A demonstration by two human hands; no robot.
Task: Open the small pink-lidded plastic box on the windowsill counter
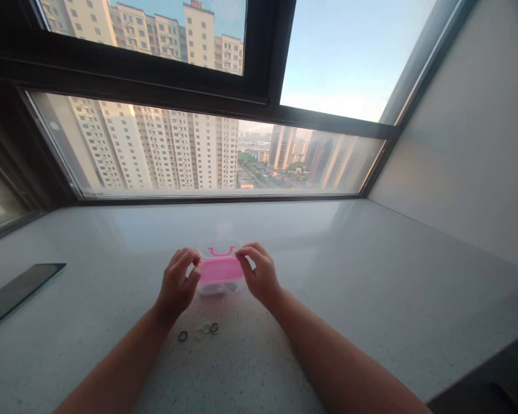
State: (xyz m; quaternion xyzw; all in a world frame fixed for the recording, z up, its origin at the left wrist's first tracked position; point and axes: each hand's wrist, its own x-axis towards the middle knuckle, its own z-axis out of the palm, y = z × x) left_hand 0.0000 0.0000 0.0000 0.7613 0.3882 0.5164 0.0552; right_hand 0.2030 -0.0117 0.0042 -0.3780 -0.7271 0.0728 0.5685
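A small clear plastic box (218, 289) stands on the pale speckled surface, with dark contents showing blurred through its wall. Over its opening is a pink tray (221, 270). My left hand (179, 280) pinches the tray's left end, and my right hand (261, 275) grips its right end between thumb and fingers. Whether the tray is seated or slightly raised I cannot tell. Behind it, the clear lid with a pink handle (221, 253) is swung back. Nearer to me lie several small rings: a dark ring (182, 336), a pale green ring (206, 328) and others.
A flat dark object with a glossy top (19, 292) lies at the left edge of the speckled counter (328, 264). Dark window frames (224, 200) border the far side, with tall buildings outside. A white wall (466, 149) rises on the right.
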